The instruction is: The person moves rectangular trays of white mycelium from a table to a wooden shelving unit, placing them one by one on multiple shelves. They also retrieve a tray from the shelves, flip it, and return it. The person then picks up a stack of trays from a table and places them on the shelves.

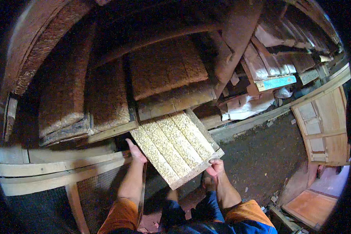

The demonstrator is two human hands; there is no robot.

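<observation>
A pale yellow, speckled wooden panel [177,146], made up of several broad strips, slants out from the dark shelf toward me. Its near edge shows a thick, rough rim. My right hand [215,167] is closed on the near right corner, thumb on the rim and the other fingers mostly hidden below. Beside the left edge is my left hand [137,154], with one digit stretched outward. Its remaining fingers are partly hidden at the panel's edge, and I cannot tell whether they bear its weight. The panel's far end meets a brown wooden block [175,102].
Large brown, rough-faced boxes [105,95] stand along the shelf behind a timber rail [62,167]. A sloping post [238,43] rises to the right. White sheeting [249,107] lies beyond it. A wooden frame panel [321,124] leans at right above the dirt floor [257,156].
</observation>
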